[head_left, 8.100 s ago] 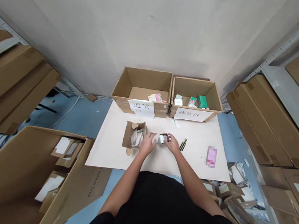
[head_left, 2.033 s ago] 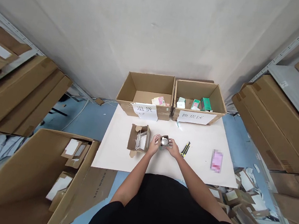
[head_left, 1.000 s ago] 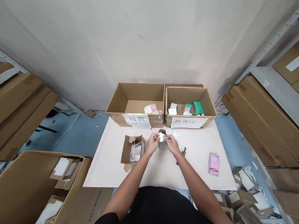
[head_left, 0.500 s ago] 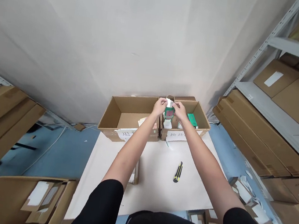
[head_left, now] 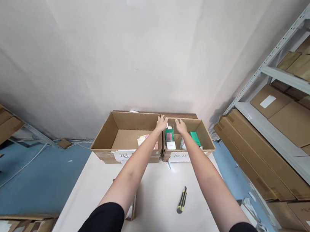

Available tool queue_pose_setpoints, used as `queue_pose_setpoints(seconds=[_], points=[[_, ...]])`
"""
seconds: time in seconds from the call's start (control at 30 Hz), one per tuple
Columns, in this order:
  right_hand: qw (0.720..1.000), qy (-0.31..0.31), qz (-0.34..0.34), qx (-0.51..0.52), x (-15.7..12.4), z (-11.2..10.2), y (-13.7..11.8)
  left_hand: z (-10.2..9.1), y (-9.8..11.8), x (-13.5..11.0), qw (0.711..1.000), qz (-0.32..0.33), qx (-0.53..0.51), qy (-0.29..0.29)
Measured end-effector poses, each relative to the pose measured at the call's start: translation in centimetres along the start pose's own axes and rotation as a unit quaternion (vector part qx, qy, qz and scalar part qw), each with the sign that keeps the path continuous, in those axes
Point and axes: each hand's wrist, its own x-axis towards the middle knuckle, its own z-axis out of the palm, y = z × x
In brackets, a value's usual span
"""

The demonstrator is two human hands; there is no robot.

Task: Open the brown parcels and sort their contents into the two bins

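Observation:
Two cardboard cartons stand side by side at the far edge of the table, the left carton [head_left: 103, 156] and the right carton [head_left: 210, 151]. A small green and white box [head_left: 169, 135] with a pink patch stands upright inside the right carton, against its left side. My left hand [head_left: 161, 124] is over the wall between the cartons, left of that box, fingers apart and nothing visible in them. My right hand [head_left: 181, 127] hovers just right of the box, loosely curved and apparently holding nothing. A white box [head_left: 171, 145] and a green box [head_left: 195, 138] also lie in the right carton.
A black and yellow utility knife [head_left: 182, 199] lies on the white table [head_left: 158, 193]. A small carton [head_left: 131, 208] is partly hidden by my left forearm. Handwritten paper labels hang on both carton fronts. Shelves of cardboard boxes [head_left: 295, 124] stand at right; more boxes are at left.
The green and white box, held between both hands above the right carton, is now down inside it. My hands have let go and moved apart. The view has tilted up.

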Motion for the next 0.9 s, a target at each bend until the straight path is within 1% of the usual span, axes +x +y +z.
queue_pose_setpoints(seconds=[0.1, 0.2, 0.3, 0.4, 0.47, 0.53, 0.6, 0.67, 0.73, 0.8, 0.9], points=[[0.999, -0.003, -0.033, 0.004, -0.9, -0.3, -0.4, -2.1, 0.9, -1.4, 1.0, 0.007, 0.009, 0.017], [0.995, -0.011, -0.095, 0.025, -2.9, -0.3, -1.0, -5.0, 2.0, -4.0, 0.998, 0.049, 0.006, 0.028], [0.987, -0.018, -0.157, 0.041, -6.1, 0.1, -1.4, -8.1, 2.4, -7.7, 0.996, 0.08, 0.002, 0.049], [0.976, -0.035, -0.212, 0.046, -10.6, 1.2, -1.1, -10.9, 1.2, -12.5, 0.992, 0.102, 0.013, 0.075], [0.968, -0.049, -0.241, 0.05, -14.0, 2.3, -0.3, -12.5, -0.6, -16.4, 0.991, 0.098, 0.029, 0.082], [0.963, -0.064, -0.255, 0.06, -17.4, 3.6, 1.1, -14.0, -3.3, -20.6, 0.992, 0.08, 0.053, 0.082], [0.962, -0.084, -0.25, 0.073, -20.7, 5.2, 3.0, -15.3, -6.6, -25.2, 0.992, 0.052, 0.08, 0.079], [0.964, -0.115, -0.224, 0.084, -23.8, 7.1, 5.2, -16.5, -10.1, -29.8, 0.992, 0.0, 0.105, 0.075], [0.968, -0.149, -0.184, 0.088, -26.9, 9.2, 7.4, -17.6, -13.4, -34.3, 0.988, -0.053, 0.137, 0.053], [0.968, -0.179, -0.154, 0.082, -30.2, 11.6, 9.3, -18.4, -16.1, -38.2, 0.978, -0.093, 0.185, 0.013], [0.96, -0.232, -0.149, 0.053, -35.8, 15.2, 11.0, -18.8, -19.3, -42.7, 0.948, -0.121, 0.292, -0.044]])
